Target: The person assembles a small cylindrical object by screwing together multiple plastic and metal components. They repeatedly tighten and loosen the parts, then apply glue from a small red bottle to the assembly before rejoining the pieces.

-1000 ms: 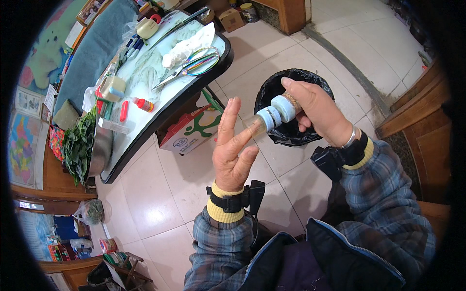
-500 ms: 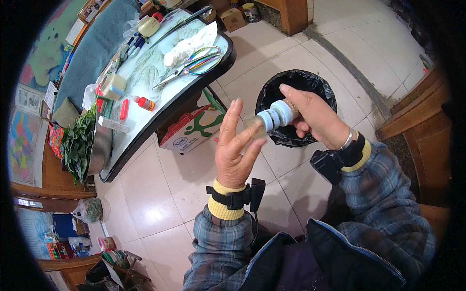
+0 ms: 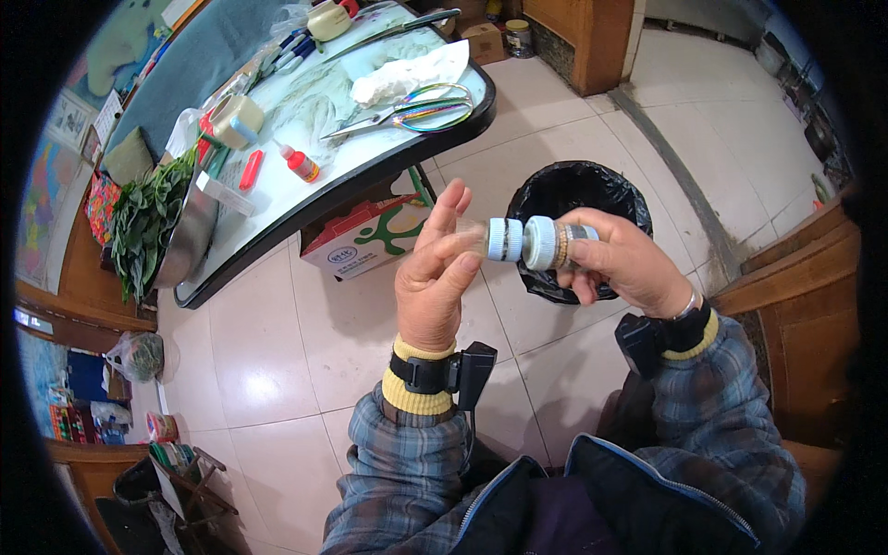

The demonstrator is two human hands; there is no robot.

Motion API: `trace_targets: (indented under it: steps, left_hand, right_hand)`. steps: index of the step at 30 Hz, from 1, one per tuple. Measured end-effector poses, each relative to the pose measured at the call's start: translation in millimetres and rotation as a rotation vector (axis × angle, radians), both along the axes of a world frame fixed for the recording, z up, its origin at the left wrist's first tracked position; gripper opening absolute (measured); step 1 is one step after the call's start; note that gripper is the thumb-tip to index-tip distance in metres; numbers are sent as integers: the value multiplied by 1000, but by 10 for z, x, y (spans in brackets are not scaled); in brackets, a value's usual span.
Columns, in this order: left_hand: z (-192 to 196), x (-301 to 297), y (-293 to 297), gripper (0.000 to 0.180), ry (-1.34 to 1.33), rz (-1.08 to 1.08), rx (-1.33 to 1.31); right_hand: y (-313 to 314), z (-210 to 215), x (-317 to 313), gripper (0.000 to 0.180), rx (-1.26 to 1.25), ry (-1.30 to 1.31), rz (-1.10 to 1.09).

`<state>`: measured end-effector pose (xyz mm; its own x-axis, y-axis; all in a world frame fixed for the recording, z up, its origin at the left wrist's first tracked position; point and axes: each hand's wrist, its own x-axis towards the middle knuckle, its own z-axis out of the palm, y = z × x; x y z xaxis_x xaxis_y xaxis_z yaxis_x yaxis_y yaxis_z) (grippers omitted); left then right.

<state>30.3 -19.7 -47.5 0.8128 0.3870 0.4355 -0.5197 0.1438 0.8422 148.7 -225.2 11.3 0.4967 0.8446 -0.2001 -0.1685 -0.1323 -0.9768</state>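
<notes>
My left fingers held a clear jar, its blue end pointing right, nearly in line with the lidded jar my right fingers gripped.

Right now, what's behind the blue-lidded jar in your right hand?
Behind the blue-lidded jar is a black-lined bin. The jar and right hand cover part of it, so I can't see there.

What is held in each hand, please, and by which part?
The left hand holds a clear container by its body; the right hand, a container with brown contents, by its body.
</notes>
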Motion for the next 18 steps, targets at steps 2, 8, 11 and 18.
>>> trace_targets:
  steps: [2, 8, 11, 18]
  left_hand:
    - [-13, -10, 39, 23, -43, 11, 65]
    - [9, -55, 129, 24, -92, 54, 262]
    - [31, -73, 130, 22, -104, 56, 303]
    - [69, -66, 83, 25, -94, 46, 291]
  right_hand:
    - [19, -14, -20, 42, 22, -14, 33]
    - [42, -62, -52, 45, 51, -47, 96]
    - [44, -77, -68, 45, 46, -38, 90]
    - [44, -66, -44, 58, 46, -15, 73]
